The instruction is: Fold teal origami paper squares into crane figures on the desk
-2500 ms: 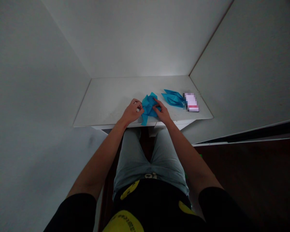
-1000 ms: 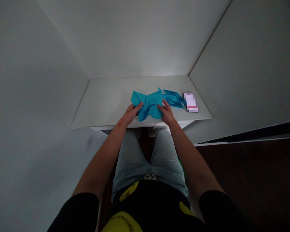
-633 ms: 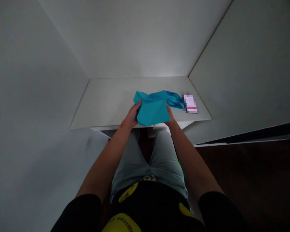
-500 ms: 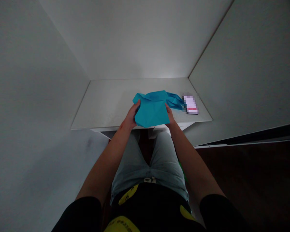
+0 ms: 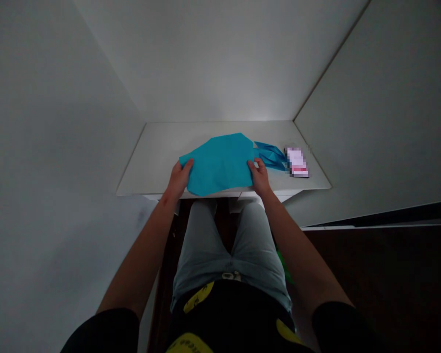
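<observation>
A bright blue cloth bag (image 5: 220,164), smooth and spread wide, is held between my two hands over the front of a white desk (image 5: 150,171). My left hand (image 5: 179,177) pinches its left edge, the thumb on top and the fingers underneath. At the right edge my right hand (image 5: 259,176) grips the bag in the same way, thumb over the near face. Behind my right hand a crumpled piece of blue cloth (image 5: 272,156) lies on the desk; whether it joins the held bag, I cannot tell.
A phone (image 5: 297,163) with a blurred-out lit screen lies at the desk's right end, touching the crumpled cloth. White walls (image 5: 220,63) enclose the desk at the back and both sides. Something green (image 5: 285,268) shows low down beside my right leg.
My left hand has moved left, away from my right hand. The bag, folded smaller before, is now stretched out wider and flatter. The view has shifted slightly.
</observation>
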A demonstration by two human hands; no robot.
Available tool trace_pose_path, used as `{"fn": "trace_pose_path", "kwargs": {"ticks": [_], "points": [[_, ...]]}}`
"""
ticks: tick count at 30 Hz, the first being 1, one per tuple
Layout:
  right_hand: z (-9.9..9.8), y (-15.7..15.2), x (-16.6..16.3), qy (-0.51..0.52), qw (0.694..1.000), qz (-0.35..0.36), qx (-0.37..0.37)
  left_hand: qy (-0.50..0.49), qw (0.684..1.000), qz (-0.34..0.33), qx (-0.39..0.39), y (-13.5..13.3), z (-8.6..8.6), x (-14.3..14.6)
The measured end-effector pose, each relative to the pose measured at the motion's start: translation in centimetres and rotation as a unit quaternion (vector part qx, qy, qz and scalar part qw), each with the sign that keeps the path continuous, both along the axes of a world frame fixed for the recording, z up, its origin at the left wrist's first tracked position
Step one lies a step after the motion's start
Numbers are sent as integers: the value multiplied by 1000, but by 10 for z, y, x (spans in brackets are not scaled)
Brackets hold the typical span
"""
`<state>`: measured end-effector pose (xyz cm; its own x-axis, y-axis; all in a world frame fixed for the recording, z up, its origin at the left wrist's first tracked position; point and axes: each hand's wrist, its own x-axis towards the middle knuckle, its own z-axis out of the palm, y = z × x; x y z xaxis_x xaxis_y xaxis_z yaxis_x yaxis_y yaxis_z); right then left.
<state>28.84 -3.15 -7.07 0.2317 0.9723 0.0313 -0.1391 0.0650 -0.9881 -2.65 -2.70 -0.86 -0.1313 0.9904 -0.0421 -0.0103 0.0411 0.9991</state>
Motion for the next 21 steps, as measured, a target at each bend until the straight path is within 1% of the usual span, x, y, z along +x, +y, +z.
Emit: {"fn": "trace_pose_path", "kwargs": {"ticks": [2,4,6,9,11,13,16,18,21], "points": [[1,1,1,-54,998,13,-23,75,997,18,1,2,0,-18],[3,1,2,-111,993,32,-38,118,993,2,-11,6,0,-33],[4,0,3,-163,984,61,-26,148,988,-6,-45,11,-1,-43],[7,0,5,-226,967,119,13,183,978,36,-93,23,-5,-50],[11,0,5,-249,956,153,19,184,976,38,-109,29,-8,-52],[16,1,3,-255,951,171,22,175,979,0,-104,33,-11,-53],[22,8,-1,-275,940,186,74,201,977,-64,-45,33,-15,-55],[22,16,-4,-315,920,204,109,257,961,-99,0,33,-17,-58],[15,30,-3,-367,895,235,98,320,938,-134,25,34,-21,-62]]}}
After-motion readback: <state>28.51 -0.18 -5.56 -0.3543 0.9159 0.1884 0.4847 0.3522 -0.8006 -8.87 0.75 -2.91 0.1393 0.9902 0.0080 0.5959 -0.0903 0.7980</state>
